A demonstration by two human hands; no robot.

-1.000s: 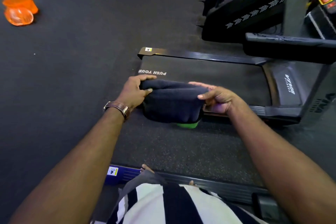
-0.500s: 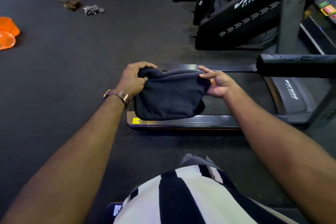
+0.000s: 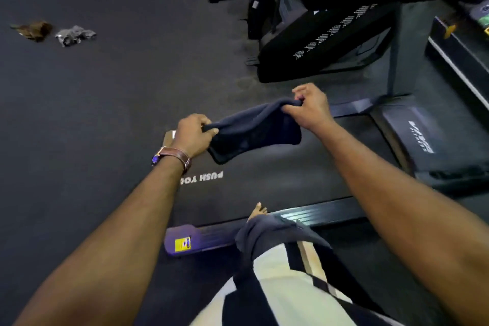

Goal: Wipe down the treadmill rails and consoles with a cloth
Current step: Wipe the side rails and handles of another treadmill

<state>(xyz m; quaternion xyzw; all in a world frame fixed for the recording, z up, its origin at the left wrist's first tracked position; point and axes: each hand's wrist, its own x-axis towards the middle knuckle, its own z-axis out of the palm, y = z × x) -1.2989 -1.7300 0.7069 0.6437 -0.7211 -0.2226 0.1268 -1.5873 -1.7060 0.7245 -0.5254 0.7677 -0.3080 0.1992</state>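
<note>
One black treadmill point(image 3: 277, 188) with a dark running belt lies below, its near side rail point(image 3: 312, 213) not yet touched by any cloth, so the wiping looks barely begun. One dark navy soft cloth point(image 3: 251, 128) hangs stretched in the air above the belt. Two hands work it: left hand point(image 3: 191, 135) pinching one end, right hand point(image 3: 308, 107) clenched on the other. Two crumpled rags point(image 3: 75, 34) lie on the floor.

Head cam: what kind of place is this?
Most likely a gym floor. A treadmill with a printed belt lies under the hands, another black exercise machine stands behind it, and the dark rubber floor looks like gym matting. Both hands hold a dark cloth.
</note>
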